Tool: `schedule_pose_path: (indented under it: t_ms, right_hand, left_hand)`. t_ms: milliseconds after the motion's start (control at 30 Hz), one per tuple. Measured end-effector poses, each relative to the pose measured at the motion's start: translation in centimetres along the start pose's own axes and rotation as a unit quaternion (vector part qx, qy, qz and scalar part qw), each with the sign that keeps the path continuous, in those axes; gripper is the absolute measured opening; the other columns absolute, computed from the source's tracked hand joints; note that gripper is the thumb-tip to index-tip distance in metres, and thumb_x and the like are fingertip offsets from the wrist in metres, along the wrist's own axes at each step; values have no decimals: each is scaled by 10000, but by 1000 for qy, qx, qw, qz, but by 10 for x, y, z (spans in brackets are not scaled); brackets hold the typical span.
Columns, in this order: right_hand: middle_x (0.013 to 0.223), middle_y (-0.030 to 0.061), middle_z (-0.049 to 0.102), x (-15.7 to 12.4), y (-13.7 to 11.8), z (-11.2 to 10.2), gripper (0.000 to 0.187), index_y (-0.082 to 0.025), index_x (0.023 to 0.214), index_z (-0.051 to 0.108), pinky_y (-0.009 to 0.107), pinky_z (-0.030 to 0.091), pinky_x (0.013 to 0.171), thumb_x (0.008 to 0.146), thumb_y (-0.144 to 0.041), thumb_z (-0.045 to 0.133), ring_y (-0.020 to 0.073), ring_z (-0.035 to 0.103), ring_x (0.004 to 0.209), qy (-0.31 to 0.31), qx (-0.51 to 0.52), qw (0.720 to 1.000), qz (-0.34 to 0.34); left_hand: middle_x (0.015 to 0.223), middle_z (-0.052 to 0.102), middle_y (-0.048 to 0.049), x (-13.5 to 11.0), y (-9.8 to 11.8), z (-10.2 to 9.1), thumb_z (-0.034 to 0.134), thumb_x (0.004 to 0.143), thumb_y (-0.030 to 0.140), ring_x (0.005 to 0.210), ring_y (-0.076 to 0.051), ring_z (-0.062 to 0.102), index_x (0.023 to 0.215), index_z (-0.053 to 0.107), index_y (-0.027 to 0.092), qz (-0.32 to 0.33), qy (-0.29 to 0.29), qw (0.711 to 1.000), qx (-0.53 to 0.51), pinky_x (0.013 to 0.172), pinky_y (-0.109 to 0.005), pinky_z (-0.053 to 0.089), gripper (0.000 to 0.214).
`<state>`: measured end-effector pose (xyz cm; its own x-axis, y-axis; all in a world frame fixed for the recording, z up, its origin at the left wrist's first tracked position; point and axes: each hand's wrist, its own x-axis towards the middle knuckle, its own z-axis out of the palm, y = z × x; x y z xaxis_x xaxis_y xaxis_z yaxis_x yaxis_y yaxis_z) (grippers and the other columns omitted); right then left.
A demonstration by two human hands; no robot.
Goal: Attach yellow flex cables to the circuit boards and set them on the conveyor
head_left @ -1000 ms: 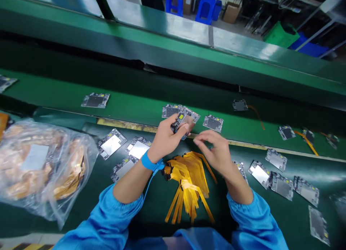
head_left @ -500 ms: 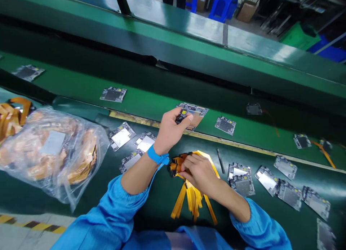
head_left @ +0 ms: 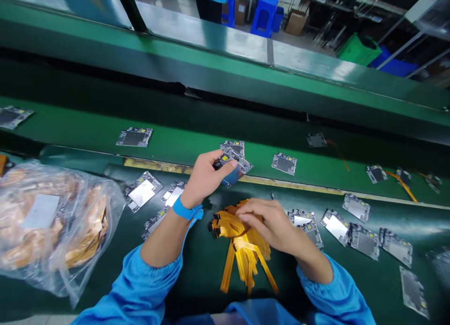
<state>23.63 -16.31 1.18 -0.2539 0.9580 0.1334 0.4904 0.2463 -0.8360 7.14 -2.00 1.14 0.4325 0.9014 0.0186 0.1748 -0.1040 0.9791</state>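
My left hand (head_left: 206,177), with a blue strap at the wrist, is closed on a circuit board (head_left: 234,172) held tilted over the near edge of the green belt. Thumb and fingers grip its left side, and part of it is hidden by them. Just behind it, a second circuit board (head_left: 234,147) lies on the belt. My right hand (head_left: 269,219) is at the pile of orange ribbon cables (head_left: 242,254), its fingers pinched together at the top of the pile. An orange ribbon cable (head_left: 230,222) appears at those fingertips, though they partly cover the contact.
A clear plastic bag (head_left: 42,212) of orange cables lies at left. Several circuit boards (head_left: 363,240) are spread to the right, others (head_left: 142,191) left of my left arm. Along the green belt (head_left: 183,139) lie more boards, some with orange cables. A person (head_left: 211,3) stands beyond.
My left hand has drawn the circuit board back slightly and turned it. My right hand has shifted over the cables, which lie differently. The whole view has swung somewhat to the right.
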Motion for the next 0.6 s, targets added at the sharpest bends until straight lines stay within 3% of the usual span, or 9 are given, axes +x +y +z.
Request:
schedule_pose_path:
  t_ms: [167,300,600]
  right_hand:
    - [970,41,716,1,0,-23,182,-230,1098,689,279,542,782,1046,-200,517,165,680,887,114,-32,993,7]
    - [901,30,718,1,14,-28,129,-216,1095,693,274,533,727,1011,-216,594,161,663,783,172,-96,979,46]
    - [827,32,702,2,22,-30,164,-213,912,684,274,470,637,1014,-230,558,161,629,711,184,-161,967,70]
  left_hand:
    - [663,469,27,-2,3,4,634,876,419,658,-126,412,679,534,170,8,-89,992,85,595,-259,328,333]
    - [634,466,29,-3,4,7,615,882,402,614,-120,408,662,527,174,6,-141,981,130,570,-262,303,329]
    - [593,413,40,-4,7,12,622,856,369,597,-116,367,620,457,186,6,-177,972,154,551,-262,267,341]
